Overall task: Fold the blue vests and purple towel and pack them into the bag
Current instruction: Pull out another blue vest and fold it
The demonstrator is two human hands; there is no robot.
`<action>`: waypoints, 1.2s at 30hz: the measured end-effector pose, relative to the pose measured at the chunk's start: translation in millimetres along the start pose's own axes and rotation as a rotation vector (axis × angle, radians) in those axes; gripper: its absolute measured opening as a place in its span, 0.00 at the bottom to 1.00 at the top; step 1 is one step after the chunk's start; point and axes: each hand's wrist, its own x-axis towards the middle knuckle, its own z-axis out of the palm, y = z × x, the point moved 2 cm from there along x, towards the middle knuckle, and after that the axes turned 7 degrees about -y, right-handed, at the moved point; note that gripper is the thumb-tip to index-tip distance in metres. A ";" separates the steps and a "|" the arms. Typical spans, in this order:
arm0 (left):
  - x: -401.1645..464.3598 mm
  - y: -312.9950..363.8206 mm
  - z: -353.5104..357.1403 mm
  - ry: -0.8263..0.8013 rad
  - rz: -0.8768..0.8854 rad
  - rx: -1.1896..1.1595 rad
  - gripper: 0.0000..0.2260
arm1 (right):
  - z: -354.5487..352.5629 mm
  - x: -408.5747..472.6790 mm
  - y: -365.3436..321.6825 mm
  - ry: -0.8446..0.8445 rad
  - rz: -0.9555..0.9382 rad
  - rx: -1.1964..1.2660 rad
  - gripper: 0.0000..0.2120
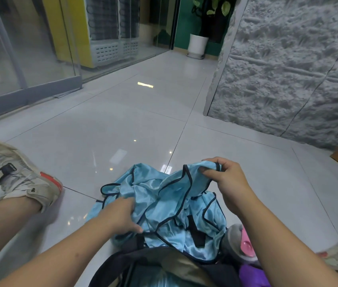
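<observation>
The blue vests [164, 206] lie crumpled and unfolded on the floor [122, 125], spilling over the bag's [164, 264] open mouth. Your right hand [224, 179] pinches a lifted vest edge; your left hand [120, 216] clutches the bunched cloth. The purple towel [250, 275] sits beside the bag, only partly visible. Judging from this, you're early: folding has barely begun, and whether anything is packed is unclear.
</observation>
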 end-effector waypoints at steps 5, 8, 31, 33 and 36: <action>8.3 -9.1 27.7 0.058 0.027 0.070 0.33 | 6.6 -1.8 -0.3 -0.004 0.001 0.000 0.07; 8.0 -15.3 32.9 0.074 -0.013 0.150 0.35 | 8.8 -3.1 -1.5 -0.010 0.009 -0.017 0.07; -50.4 30.8 -149.0 0.422 0.164 -0.604 0.22 | -3.1 5.1 -42.6 0.215 -0.157 -0.032 0.06; -56.8 35.0 -156.1 0.372 0.198 -0.651 0.24 | -7.1 6.1 -54.6 0.237 -0.188 -0.004 0.08; -69.7 44.6 -166.8 0.243 0.258 -0.538 0.26 | -11.5 9.4 -72.0 0.264 -0.230 -0.011 0.10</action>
